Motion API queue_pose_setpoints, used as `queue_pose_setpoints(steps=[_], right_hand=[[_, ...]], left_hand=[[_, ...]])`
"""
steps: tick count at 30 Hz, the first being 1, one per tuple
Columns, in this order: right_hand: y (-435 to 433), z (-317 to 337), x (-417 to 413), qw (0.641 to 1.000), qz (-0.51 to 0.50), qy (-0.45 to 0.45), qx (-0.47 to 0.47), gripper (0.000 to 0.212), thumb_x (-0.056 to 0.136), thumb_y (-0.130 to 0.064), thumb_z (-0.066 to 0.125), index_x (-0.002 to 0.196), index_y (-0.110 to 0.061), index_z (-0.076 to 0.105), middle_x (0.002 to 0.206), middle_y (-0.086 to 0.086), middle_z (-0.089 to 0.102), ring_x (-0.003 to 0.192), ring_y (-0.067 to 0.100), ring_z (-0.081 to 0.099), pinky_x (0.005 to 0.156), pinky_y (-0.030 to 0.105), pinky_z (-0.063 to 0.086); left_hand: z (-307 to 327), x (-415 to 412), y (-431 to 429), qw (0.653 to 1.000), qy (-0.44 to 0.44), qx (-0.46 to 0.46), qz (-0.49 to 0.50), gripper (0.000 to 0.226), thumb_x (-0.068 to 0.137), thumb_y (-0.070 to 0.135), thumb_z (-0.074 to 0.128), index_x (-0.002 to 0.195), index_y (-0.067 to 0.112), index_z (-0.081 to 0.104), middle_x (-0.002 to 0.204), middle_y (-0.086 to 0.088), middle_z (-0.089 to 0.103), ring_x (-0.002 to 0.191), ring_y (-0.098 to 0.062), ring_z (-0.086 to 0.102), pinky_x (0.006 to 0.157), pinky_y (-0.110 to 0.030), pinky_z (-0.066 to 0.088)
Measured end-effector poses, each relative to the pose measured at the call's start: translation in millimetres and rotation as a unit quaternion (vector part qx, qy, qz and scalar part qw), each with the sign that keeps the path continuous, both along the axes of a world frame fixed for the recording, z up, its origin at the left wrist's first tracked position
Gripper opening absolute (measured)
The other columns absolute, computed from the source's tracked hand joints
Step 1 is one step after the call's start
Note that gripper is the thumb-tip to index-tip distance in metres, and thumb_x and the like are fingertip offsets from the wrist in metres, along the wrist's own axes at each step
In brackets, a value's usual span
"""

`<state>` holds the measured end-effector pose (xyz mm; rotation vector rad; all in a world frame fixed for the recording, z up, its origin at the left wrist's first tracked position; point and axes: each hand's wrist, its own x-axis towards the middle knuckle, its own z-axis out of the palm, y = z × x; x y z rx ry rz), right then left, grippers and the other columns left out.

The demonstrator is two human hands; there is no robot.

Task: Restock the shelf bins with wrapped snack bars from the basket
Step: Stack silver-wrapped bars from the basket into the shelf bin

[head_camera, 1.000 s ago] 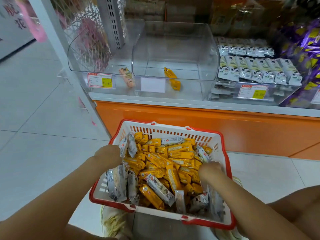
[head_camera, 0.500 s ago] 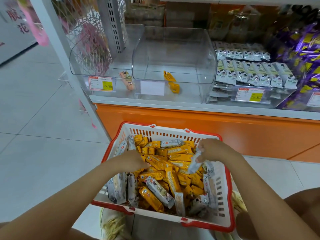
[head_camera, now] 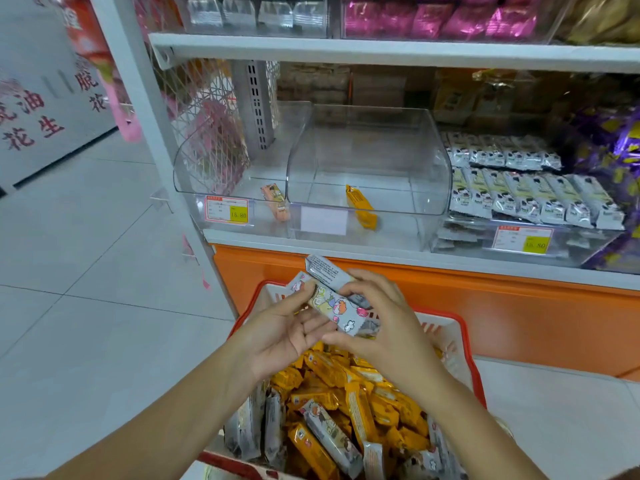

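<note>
Snack bars [head_camera: 333, 303], a few white-wrapped ones, are above the basket [head_camera: 464, 341], between both hands. The left hand [head_camera: 284, 332] pinches them with the thumb on top, and the right hand [head_camera: 386, 322] has its fingers [head_camera: 363, 279] curled around them. It is better to square them flat before lifting them to a bin. The clear bin [head_camera: 367, 157] on the shelf [head_camera: 381, 253] holds one yellow bar [head_camera: 361, 206]. Pale floor tiles [head_camera: 86, 271] lie to the left.
</note>
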<state>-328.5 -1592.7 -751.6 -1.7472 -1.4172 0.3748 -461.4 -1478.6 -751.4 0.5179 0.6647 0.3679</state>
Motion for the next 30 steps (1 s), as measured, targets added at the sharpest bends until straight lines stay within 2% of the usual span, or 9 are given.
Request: queue_pose_setpoints(steps=[3,5,7,12,16,19,22,27,30], right_hand=[[0,12,3,0.988,0.029,0.151,0.031,0.032,0.078,-0.059,0.064,0.103,-0.041,0.066,0.129,-0.024,0.050,0.123,-0.001,0.047,0.098,0.021,0.042],[1,17,7,0.969,-0.013,0.235,0.075,0.019,0.088,-0.030,0.067,0.107,-0.030,0.065,0.116,-0.011,0.062,0.107,0.001,0.060,0.081,0.026,0.054],[2,18,11,0.950,-0.059,0.299,0.072,0.033,0.082,-0.014,0.072,0.111,-0.024,0.060,0.111,-0.008,0.065,0.096,0.002,0.064,0.067,0.022,0.055],[2,22,28,0.892,-0.047,0.449,0.017,0.029,0.083,-0.003,0.064,0.111,-0.012,0.065,0.104,0.006,0.073,0.097,0.024,0.068,0.079,0.033,0.054],[0,27,34,0.817,-0.031,0.575,0.002,0.038,0.077,-0.006,0.056,0.114,-0.002,0.064,0.106,0.021,0.070,0.090,0.028,0.069,0.066,0.035,0.056],[-4,29,36,0.857,-0.036,0.514,-0.018,0.033,0.085,-0.018,0.059,0.115,-0.008,0.066,0.107,0.013,0.072,0.100,0.027,0.069,0.082,0.040,0.054],[-7,35,37,0.911,-0.041,0.408,-0.041,0.043,0.071,-0.026,0.072,0.113,-0.020,0.067,0.100,0.006,0.074,0.094,0.023,0.071,0.087,0.043,0.054],[-10,36,45,0.912,-0.069,0.404,-0.016,0.028,0.074,-0.027,0.070,0.102,-0.024,0.073,0.103,0.002,0.072,0.098,0.023,0.068,0.088,0.041,0.052],[-12,40,47,0.920,-0.055,0.387,0.007,0.029,0.080,-0.006,0.069,0.107,-0.016,0.066,0.104,-0.004,0.072,0.096,0.011,0.068,0.074,0.023,0.054]], left_hand=[[8,-1,2,1.000,-0.022,0.016,0.000,0.037,0.080,0.021,0.059,0.113,0.005,0.063,0.109,-0.020,0.067,0.090,-0.026,0.070,0.074,-0.038,0.060],[13,0,2,0.999,-0.035,0.029,-0.018,0.031,0.082,0.019,0.058,0.109,0.005,0.064,0.107,-0.020,0.068,0.089,-0.027,0.071,0.075,-0.039,0.060],[17,3,3,0.997,-0.037,0.050,-0.050,0.032,0.084,0.016,0.058,0.112,0.003,0.064,0.117,-0.022,0.065,0.098,-0.029,0.068,0.087,-0.043,0.055],[26,13,11,0.992,-0.006,0.091,-0.088,0.049,0.076,0.011,0.070,0.121,0.000,0.058,0.119,-0.021,0.062,0.098,-0.028,0.066,0.090,-0.042,0.053],[34,23,12,0.991,0.009,0.106,-0.077,0.046,0.074,0.008,0.066,0.119,-0.002,0.059,0.111,-0.018,0.067,0.090,-0.024,0.069,0.079,-0.034,0.059],[36,30,12,0.991,0.015,0.113,-0.072,0.055,0.071,0.005,0.067,0.124,-0.006,0.054,0.114,-0.021,0.066,0.094,-0.026,0.068,0.080,-0.033,0.058],[40,34,9,0.987,0.015,0.127,-0.092,0.049,0.073,0.006,0.066,0.120,-0.005,0.058,0.115,-0.021,0.066,0.099,-0.027,0.067,0.087,-0.035,0.056],[41,41,9,0.991,-0.013,0.103,-0.087,0.050,0.076,0.000,0.071,0.121,-0.013,0.054,0.123,-0.026,0.059,0.108,-0.032,0.061,0.093,-0.039,0.051],[43,44,10,0.994,-0.035,0.063,-0.077,0.036,0.069,-0.004,0.061,0.104,-0.008,0.059,0.118,-0.027,0.058,0.100,-0.034,0.061,0.090,-0.041,0.052]])
